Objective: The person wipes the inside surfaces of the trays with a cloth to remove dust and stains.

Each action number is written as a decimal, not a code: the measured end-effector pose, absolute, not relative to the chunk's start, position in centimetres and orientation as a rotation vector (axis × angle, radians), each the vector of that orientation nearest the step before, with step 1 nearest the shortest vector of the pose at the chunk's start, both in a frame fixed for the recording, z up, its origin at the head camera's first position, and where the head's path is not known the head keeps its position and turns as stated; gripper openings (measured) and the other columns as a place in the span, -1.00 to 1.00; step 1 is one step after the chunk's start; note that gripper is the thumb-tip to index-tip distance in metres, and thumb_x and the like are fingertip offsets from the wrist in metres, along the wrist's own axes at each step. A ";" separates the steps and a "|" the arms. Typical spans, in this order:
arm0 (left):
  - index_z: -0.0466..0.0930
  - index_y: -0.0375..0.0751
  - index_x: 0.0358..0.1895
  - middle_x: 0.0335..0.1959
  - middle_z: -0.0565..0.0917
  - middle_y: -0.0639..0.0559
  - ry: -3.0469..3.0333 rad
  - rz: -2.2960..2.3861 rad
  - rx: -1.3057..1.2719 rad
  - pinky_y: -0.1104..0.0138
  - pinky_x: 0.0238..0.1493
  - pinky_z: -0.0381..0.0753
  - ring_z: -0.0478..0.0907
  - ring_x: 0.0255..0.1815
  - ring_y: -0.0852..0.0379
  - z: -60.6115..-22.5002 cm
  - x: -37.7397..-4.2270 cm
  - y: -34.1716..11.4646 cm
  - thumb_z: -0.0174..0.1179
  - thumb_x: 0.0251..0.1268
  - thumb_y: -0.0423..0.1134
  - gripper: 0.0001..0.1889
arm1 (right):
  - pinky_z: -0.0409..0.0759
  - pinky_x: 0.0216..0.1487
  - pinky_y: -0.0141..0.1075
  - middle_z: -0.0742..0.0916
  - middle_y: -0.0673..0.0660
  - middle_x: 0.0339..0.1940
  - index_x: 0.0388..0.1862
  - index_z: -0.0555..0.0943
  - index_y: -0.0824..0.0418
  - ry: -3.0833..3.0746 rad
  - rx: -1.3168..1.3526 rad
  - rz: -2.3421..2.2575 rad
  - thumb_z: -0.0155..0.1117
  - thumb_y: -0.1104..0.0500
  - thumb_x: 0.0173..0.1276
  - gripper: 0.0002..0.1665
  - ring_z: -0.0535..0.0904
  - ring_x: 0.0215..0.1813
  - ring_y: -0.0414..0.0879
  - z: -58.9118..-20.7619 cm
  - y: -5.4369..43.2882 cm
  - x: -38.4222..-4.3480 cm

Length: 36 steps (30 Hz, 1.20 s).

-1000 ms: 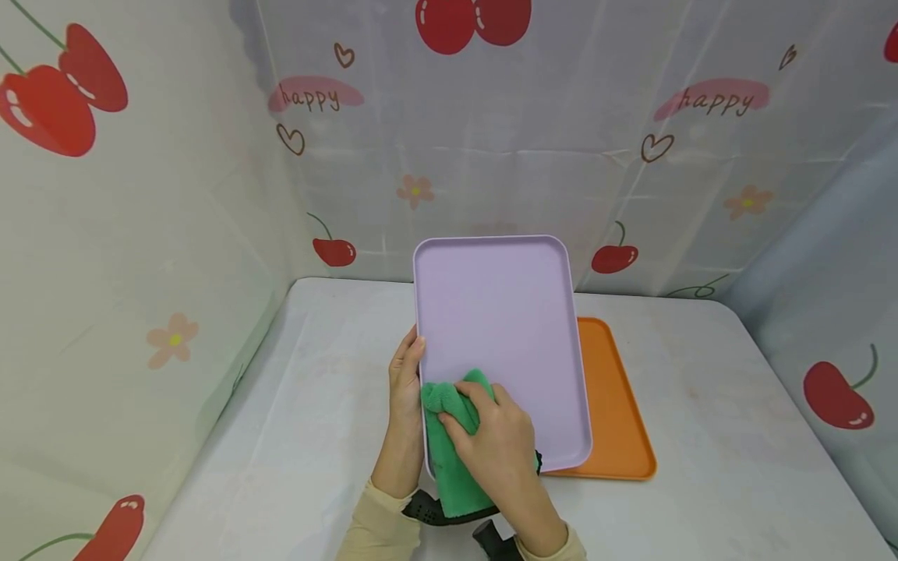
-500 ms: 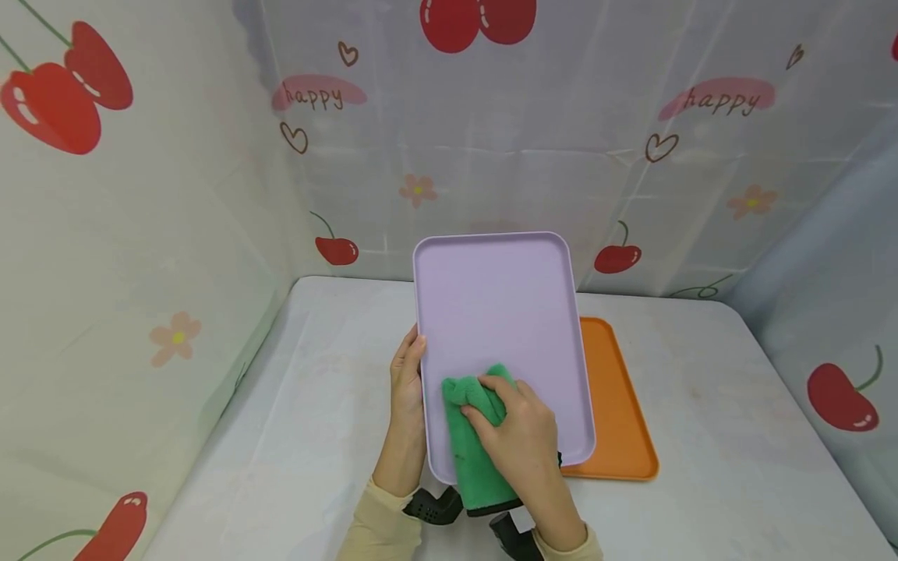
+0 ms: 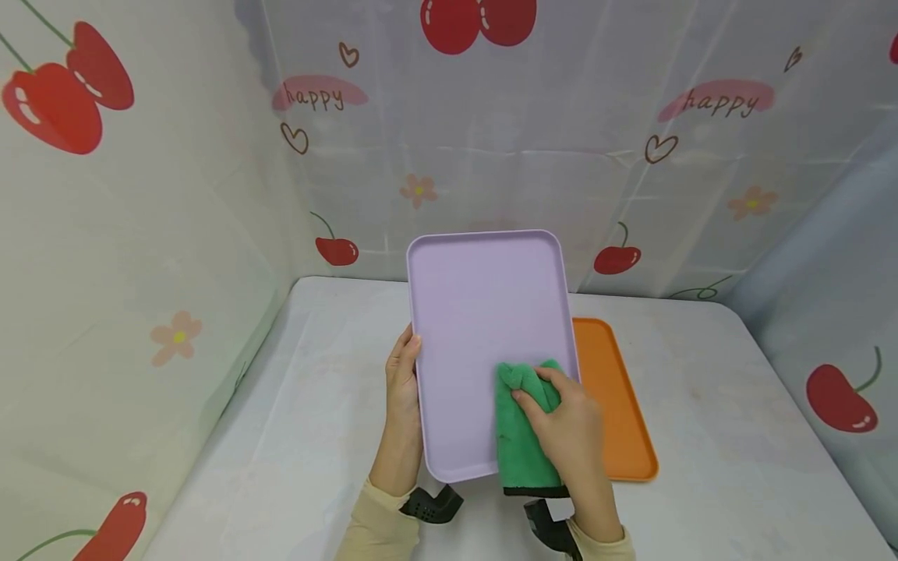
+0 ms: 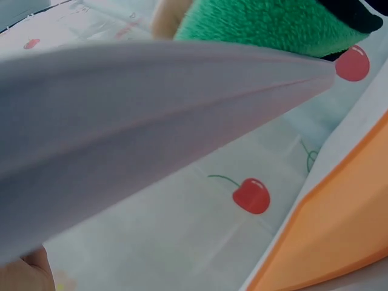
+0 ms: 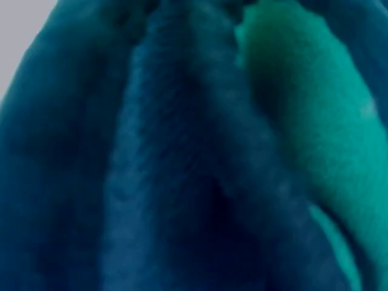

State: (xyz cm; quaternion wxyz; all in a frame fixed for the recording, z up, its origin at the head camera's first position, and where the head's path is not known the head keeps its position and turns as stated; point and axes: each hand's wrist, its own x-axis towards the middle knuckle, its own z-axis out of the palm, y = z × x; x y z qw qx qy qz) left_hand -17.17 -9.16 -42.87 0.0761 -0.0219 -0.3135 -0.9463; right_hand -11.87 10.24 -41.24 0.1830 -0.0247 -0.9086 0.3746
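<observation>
A lilac rectangular tray (image 3: 484, 312) is held up and tilted toward me in the head view. My left hand (image 3: 403, 386) grips its left edge, thumb at the front rim and the other fingers mostly hidden behind. A green cloth (image 3: 522, 444) with a dark hem is bunched in my right hand (image 3: 571, 425), which presses it on the tray's lower right part. In the left wrist view the tray (image 4: 151, 115) shows edge-on, with the green cloth (image 4: 260, 24) above it. Dark and green cloth folds (image 5: 315, 121) fill most of the right wrist view.
An orange tray (image 3: 617, 405) lies on the white table (image 3: 715, 405), partly hidden behind the lilac tray and my right hand. Curtains printed with cherries (image 3: 491, 171) enclose the table at the back and sides. Black wrist camera mounts (image 3: 431, 506) sit at both wrists.
My right hand has slid the green cloth from the lilac tray's lower left across to its lower right. The tray has shifted slightly left, still in my left hand's grip.
</observation>
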 end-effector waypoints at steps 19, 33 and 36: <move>0.68 -0.02 -0.02 -0.26 0.76 0.14 -0.997 -2.782 -0.070 0.45 -0.30 0.69 0.71 -0.33 0.27 -43.1 -17.2 -9.3 -0.08 0.48 -0.35 -0.69 | 0.64 -0.23 0.03 0.75 0.34 -0.07 0.03 0.66 0.31 -2.539 -0.262 1.098 0.48 0.05 0.16 -0.49 0.68 -0.17 0.18 -42.3 11.9 -11.8; 0.70 0.00 -0.04 -0.26 0.76 0.14 -0.988 -2.793 -0.050 0.46 -0.30 0.69 0.71 -0.33 0.27 -43.1 -17.4 -9.4 -0.12 0.50 -0.36 -0.65 | 0.67 -0.28 0.02 0.77 0.33 -0.18 -0.05 0.69 0.35 -2.514 -0.141 1.029 0.55 0.09 0.06 -0.49 0.71 -0.23 0.17 -42.6 9.7 -11.1; 0.69 -0.01 -0.02 -0.25 0.75 0.14 -1.001 -2.786 -0.037 0.46 -0.29 0.69 0.70 -0.31 0.27 -43.2 -17.4 -9.3 -0.12 0.50 -0.36 -0.66 | 0.67 -0.32 -0.01 0.78 0.31 -0.24 -0.08 0.70 0.34 -2.516 -0.083 1.010 0.57 0.09 0.04 -0.49 0.71 -0.27 0.15 -42.6 8.9 -11.0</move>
